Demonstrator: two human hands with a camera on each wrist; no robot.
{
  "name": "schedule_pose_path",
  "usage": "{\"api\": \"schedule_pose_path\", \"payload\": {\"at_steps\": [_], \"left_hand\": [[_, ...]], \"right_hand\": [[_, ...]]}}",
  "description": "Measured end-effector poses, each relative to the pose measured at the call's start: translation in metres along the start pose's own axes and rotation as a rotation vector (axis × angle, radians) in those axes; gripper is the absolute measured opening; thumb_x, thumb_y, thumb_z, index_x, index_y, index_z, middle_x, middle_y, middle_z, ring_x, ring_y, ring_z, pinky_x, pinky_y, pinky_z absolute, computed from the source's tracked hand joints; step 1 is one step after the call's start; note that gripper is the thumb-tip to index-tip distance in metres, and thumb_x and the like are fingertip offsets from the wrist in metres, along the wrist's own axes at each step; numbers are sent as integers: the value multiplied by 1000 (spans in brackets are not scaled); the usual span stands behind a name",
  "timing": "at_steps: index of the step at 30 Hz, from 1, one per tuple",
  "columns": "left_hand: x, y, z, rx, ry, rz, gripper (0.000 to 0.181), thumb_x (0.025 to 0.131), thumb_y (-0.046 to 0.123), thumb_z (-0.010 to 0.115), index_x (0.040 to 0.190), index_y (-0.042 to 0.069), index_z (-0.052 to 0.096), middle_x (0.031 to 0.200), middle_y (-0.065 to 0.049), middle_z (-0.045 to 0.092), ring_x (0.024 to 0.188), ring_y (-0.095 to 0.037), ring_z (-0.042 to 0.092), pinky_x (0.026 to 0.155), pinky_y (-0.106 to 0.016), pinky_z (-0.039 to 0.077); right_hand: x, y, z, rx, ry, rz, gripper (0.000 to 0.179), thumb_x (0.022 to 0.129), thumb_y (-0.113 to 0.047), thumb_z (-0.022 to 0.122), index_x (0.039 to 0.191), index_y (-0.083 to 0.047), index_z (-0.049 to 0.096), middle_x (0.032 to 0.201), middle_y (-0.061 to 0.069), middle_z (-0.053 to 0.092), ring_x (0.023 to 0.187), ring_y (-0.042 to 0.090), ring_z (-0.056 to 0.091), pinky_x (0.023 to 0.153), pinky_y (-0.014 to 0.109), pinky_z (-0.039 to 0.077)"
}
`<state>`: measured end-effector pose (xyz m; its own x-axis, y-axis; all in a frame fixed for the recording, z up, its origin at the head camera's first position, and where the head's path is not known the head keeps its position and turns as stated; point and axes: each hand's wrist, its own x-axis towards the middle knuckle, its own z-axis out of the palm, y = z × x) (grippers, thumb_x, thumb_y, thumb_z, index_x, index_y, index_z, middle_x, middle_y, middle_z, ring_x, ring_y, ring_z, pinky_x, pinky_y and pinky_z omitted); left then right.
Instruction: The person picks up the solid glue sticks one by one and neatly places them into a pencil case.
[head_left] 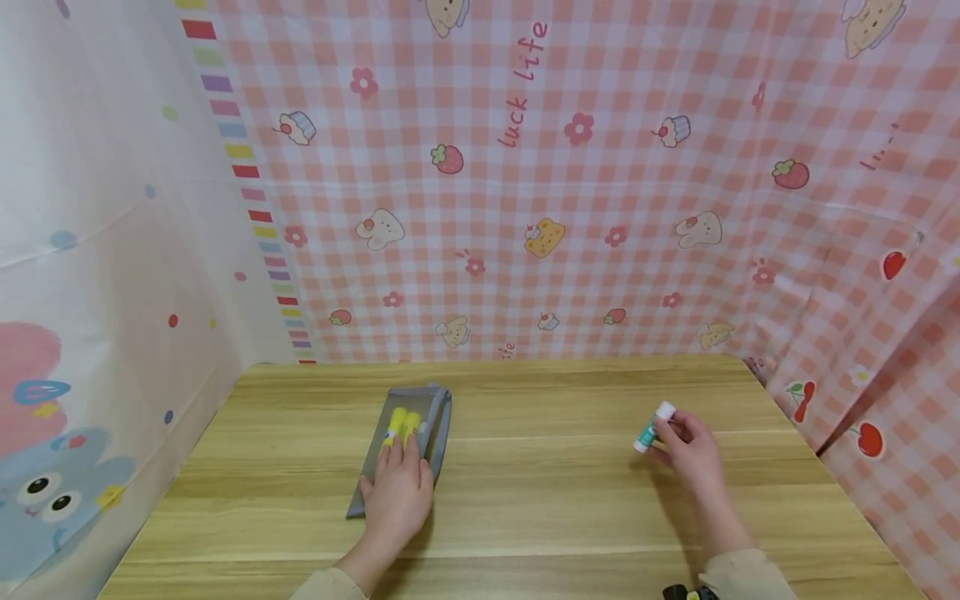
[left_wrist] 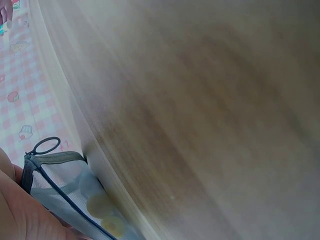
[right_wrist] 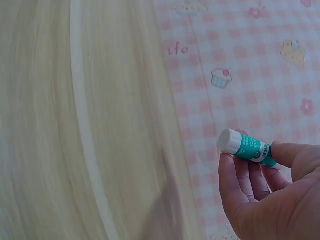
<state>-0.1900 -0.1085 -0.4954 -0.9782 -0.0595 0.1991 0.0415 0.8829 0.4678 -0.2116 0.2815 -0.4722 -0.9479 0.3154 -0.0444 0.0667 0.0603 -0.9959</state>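
Note:
A grey mesh zip pouch [head_left: 367, 475] lies on the left part of the table, two yellow cylindrical sticks [head_left: 397, 419] showing inside it. My left hand [head_left: 397, 492] rests over the pouch, its extended fingers reaching the lower ends of the sticks. In the left wrist view the pouch's zipper with a ring pull [left_wrist: 46, 145] shows beside the hand. Over the right side of the table, my right hand [head_left: 692, 450] pinches a green glue stick [right_wrist: 252, 149] with white ends between thumb and fingers. The glue stick is tilted, and its printed label faces the right wrist camera.
The wood-grain table [head_left: 540, 483] reaches back to a pink checked curtain [head_left: 510, 208]. A white patterned cloth [head_left: 135, 208] hangs at the left. Near the right sleeve, a small black object [head_left: 678, 592] is partly cut off by the bottom edge.

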Motion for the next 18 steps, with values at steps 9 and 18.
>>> {"api": "schedule_pose_path", "payload": {"at_steps": [9,18], "left_hand": [[0,0,0,4,-5,-2,49,101,23,42,143,-2,48,147,-29,43,135,-49,37,96,-82,21],[0,0,0,3,-9,-10,49,102,24,42,143,-2,48,147,-29,42,136,-48,36,96,-82,21]], "right_hand": [[-4,0,29,51,-50,21,36,101,-8,56,128,12,44,91,-6,61,80,0,63,76,28,58],[-8,2,61,76,-95,18,32,100,-5,56,126,13,47,91,0,62,78,3,64,72,26,58]]}}
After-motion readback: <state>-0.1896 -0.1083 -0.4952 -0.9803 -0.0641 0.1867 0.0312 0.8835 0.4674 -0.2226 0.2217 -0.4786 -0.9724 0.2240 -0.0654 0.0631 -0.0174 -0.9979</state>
